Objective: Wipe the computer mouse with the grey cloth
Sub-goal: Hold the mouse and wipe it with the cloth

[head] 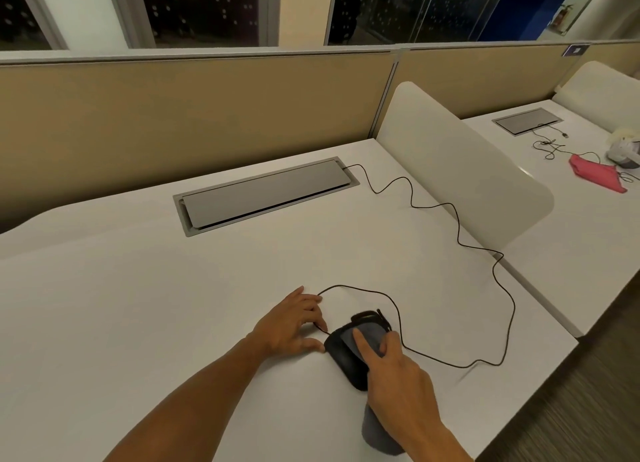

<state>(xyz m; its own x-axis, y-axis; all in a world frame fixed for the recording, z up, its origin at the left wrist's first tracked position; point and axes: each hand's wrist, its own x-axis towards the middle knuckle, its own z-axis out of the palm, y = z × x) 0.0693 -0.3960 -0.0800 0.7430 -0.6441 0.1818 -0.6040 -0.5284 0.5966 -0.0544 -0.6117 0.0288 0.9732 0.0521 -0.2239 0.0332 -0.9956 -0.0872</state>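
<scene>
The grey cloth (369, 337) is pinned onto the mouse (346, 357) by the right hand (398, 375), index finger stretched out flat on top of the fabric, the other fingers curled round the far side. So the cloth is pressed down rather than pinched, and the rest of it is seen trailing out under the wrist toward the near edge of the desk (173, 306). The mouse is steadied from the other side by the left hand (291, 323): thumb touching its left flank, fingers spread loose on the desk, nothing actually gripped in it, with the cable (457, 226) running just under the fingertips.

The mouse itself sits close to the near edge, a bit right of the middle, black and only partly covered. Its cable is looped around behind it, swings out toward the right edge, then wiggles back to the grey hatch (263, 195) set in along the far edge. A white divider (460, 171) is stood along the right edge, and on the next desk over a pink cloth (595, 174) can be made out.
</scene>
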